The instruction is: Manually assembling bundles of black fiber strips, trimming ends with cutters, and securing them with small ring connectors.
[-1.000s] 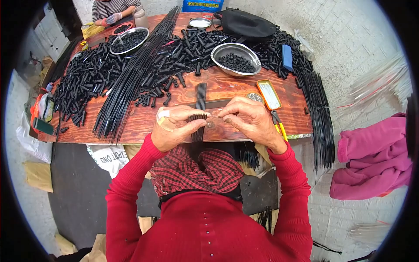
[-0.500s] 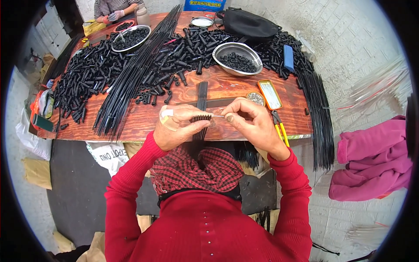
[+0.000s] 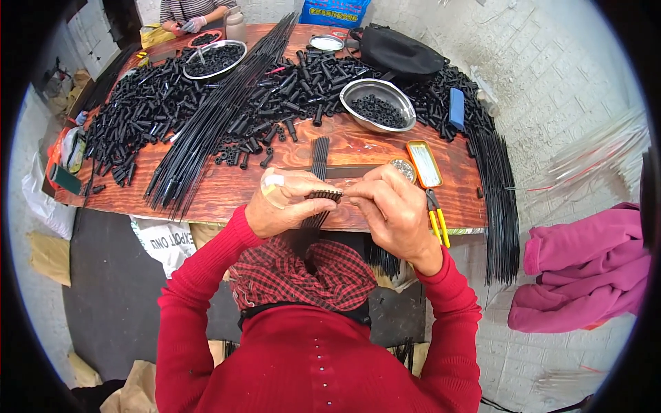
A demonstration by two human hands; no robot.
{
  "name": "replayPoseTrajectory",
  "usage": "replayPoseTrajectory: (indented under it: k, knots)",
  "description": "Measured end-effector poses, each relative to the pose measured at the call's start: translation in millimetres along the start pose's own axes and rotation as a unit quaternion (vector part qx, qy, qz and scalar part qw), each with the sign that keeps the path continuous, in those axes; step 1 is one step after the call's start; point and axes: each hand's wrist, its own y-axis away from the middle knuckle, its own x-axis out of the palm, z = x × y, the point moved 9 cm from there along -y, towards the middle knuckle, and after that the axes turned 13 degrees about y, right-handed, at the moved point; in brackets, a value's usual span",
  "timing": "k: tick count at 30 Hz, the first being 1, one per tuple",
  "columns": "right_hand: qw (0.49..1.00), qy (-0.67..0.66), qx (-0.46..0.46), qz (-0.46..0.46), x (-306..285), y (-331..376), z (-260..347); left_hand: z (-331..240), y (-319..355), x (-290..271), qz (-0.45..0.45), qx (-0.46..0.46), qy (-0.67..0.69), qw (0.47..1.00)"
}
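My left hand, with pale tape on its back, is closed around a flat row of thin black rods. Across these rods, between thumb and fingers, lies a short ribbed black strip. The rods run from the tabletop down over my lap. My right hand is closed in a pinch at the strip's right end, its fingers curled and touching or nearly touching it. The thin pale wire in that pinch is mostly hidden by my fingers now.
Black tubular parts are heaped along the table, beside a long rod bundle. A steel bowl holds small black parts. Yellow-handled pliers lie right of an orange-rimmed tin. Another person's gloved hands are at the far left.
My right hand has turned and its fingers have curled in closer to the strip. The pale wire that showed between the hands is now mostly covered. The whole view has shifted slightly.
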Motion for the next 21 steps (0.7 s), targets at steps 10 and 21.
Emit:
replayPoseTrajectory:
  k: [10,21]
  knots:
    - [0.999,0.036,-0.038,-0.008,0,0,7,-4,-4,-1,0.012,0.013,-0.016,1.0]
    - [0.971,-0.179,0.148,0.052,20,7,-26,-6,-6,-1,-0.002,0.027,-0.025,0.999]
